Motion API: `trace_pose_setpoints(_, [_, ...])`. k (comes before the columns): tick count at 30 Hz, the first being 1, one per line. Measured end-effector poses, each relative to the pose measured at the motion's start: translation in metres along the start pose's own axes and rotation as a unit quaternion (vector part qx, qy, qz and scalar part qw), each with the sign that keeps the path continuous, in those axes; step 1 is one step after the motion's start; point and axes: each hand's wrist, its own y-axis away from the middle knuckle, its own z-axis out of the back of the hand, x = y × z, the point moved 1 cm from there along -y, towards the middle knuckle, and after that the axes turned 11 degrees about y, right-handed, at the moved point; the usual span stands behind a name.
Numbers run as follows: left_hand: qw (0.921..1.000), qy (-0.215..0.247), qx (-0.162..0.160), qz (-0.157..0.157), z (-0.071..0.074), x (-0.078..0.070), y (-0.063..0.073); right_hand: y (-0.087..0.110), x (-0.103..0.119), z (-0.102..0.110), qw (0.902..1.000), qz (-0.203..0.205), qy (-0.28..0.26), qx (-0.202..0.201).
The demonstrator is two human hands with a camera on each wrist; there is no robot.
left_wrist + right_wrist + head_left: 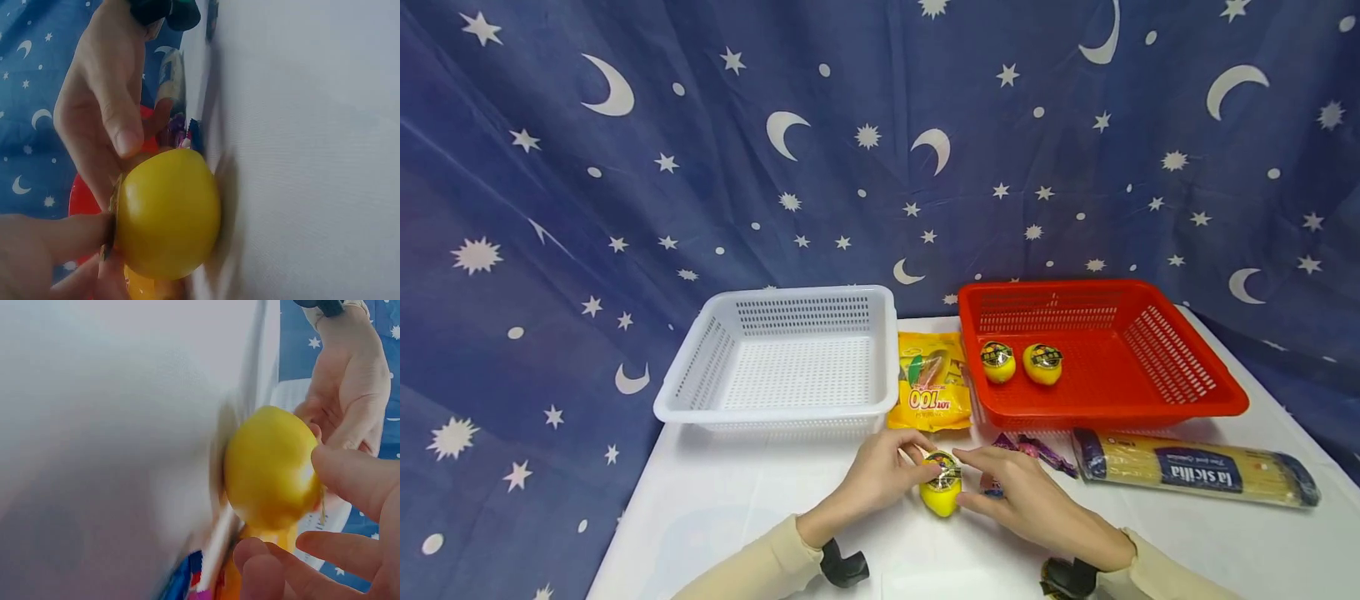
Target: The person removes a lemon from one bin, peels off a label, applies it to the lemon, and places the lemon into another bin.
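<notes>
A yellow lemon (940,497) with a dark, gold-printed round label stands just above or on the white table between my hands. My left hand (880,473) pinches it from the left, thumb at the label; the left wrist view shows its smooth yellow side (169,215). On the other side my right hand (1022,492) is spread, with its thumb and fingers at the lemon's right. In the right wrist view its thumb (350,472) overlaps the lemon's edge; whether it touches I cannot tell. Small wrapped candies (1048,457) lie behind the right hand, partly hidden.
At the back left stands a white basket (775,414). A red basket (1097,408) at the back right holds two more labelled lemons (1042,364). Between them lies a yellow snack bag (930,408). A pasta pack (1195,468) rests at the right, before the red basket.
</notes>
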Motion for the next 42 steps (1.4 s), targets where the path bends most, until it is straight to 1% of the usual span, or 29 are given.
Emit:
trace_pose_setpoints(2, [0.9998, -0.011, -0.012, -0.015, -0.001, 0.000, 0.002, -0.004, 0.000, -0.004, 0.9997, 0.002, -0.026, 0.005])
trace_pose_setpoints(5, [0.9972, -0.045, -0.033, -0.049, -0.004, 0.000, 0.006, -0.008, 0.000, -0.007, 0.9987, -0.004, -0.048, 0.015])
trace_pose_setpoints(7, [0.9940, -0.064, -0.044, -0.076, -0.005, 0.000, 0.009, -0.009, 0.000, -0.007, 0.9983, -0.011, -0.053, 0.019])
trace_pose_setpoints(9, [0.9908, -0.078, -0.053, -0.097, -0.007, -0.001, 0.011, -0.009, 0.001, -0.006, 0.9980, -0.018, -0.056, 0.024])
trace_pose_setpoints(12, [0.9880, -0.084, -0.061, -0.114, -0.009, -0.001, 0.013, -0.010, 0.002, -0.006, 0.9977, -0.013, -0.065, 0.019])
trace_pose_setpoints(13, [0.9874, -0.086, -0.061, -0.118, -0.010, -0.001, 0.013, -0.011, 0.003, -0.005, 0.9975, -0.011, -0.068, 0.014])
trace_pose_setpoints(16, [0.9879, -0.084, -0.059, -0.116, -0.012, 0.000, 0.015, -0.012, 0.005, -0.006, 0.9979, -0.004, -0.064, -0.006])
trace_pose_setpoints(20, [0.9900, -0.068, -0.059, -0.108, -0.013, 0.003, 0.017, -0.014, 0.007, -0.010, 0.9983, -0.014, -0.041, -0.038])
trace_pose_setpoints(23, [0.9910, -0.057, -0.063, -0.104, -0.013, 0.005, 0.018, -0.013, 0.007, -0.012, 0.9972, -0.013, -0.034, -0.066])
trace_pose_setpoints(26, [0.9913, -0.050, -0.066, -0.102, -0.014, 0.007, 0.018, -0.013, 0.006, -0.014, 0.9950, -0.008, -0.043, -0.089])
trace_pose_setpoints(28, [0.9909, -0.050, -0.069, -0.104, -0.014, 0.008, 0.018, -0.012, 0.006, -0.015, 0.9937, -0.008, -0.060, -0.095])
trace_pose_setpoints(30, [0.9904, -0.052, -0.070, -0.107, -0.014, 0.008, 0.018, -0.012, 0.005, -0.016, 0.9924, -0.016, -0.082, -0.090])
trace_pose_setpoints(32, [0.9902, -0.056, -0.070, -0.107, -0.014, 0.007, 0.018, -0.011, 0.005, -0.016, 0.9905, -0.027, -0.112, -0.075])
trace_pose_setpoints(35, [0.9902, -0.058, -0.066, -0.109, -0.014, 0.006, 0.018, -0.010, 0.005, -0.016, 0.9835, -0.056, -0.170, -0.027])
trace_pose_setpoints(37, [0.9905, -0.060, -0.061, -0.108, -0.013, 0.006, 0.018, -0.009, 0.005, -0.016, 0.9786, -0.074, -0.192, 0.009])
trace_pose_setpoints(39, [0.9903, -0.064, -0.055, -0.110, -0.013, 0.005, 0.018, -0.010, 0.005, -0.016, 0.9789, -0.081, -0.184, 0.035])
trace_pose_setpoints(42, [0.9882, -0.089, -0.044, -0.117, -0.011, 0.003, 0.018, -0.013, 0.007, -0.017, 0.9876, -0.060, -0.138, 0.045])
